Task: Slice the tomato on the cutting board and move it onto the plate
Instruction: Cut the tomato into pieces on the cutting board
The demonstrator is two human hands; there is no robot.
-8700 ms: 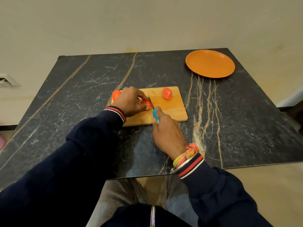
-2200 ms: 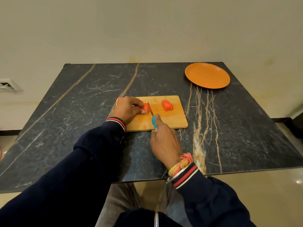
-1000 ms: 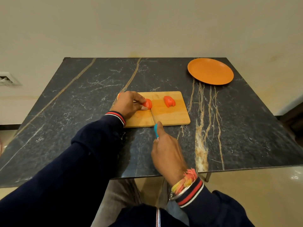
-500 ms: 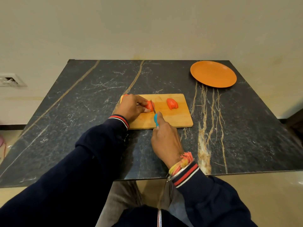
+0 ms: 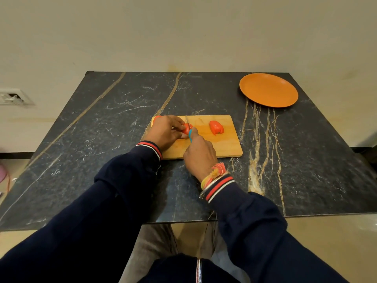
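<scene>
Smooth pale wooden cutting board, polished veined dark marble tabletop, matt orange plate, glossy-skinned tomato piece

No legible txt, labels or nos. anywhere.

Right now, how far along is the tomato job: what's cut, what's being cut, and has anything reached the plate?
Done: one cut tomato piece lies free on the cutting board. In hand: the left hand steadies another tomato piece while the right hand works the blue-handled knife against it. Left: the orange plate holds nothing, so every piece has yet to be moved.
</scene>
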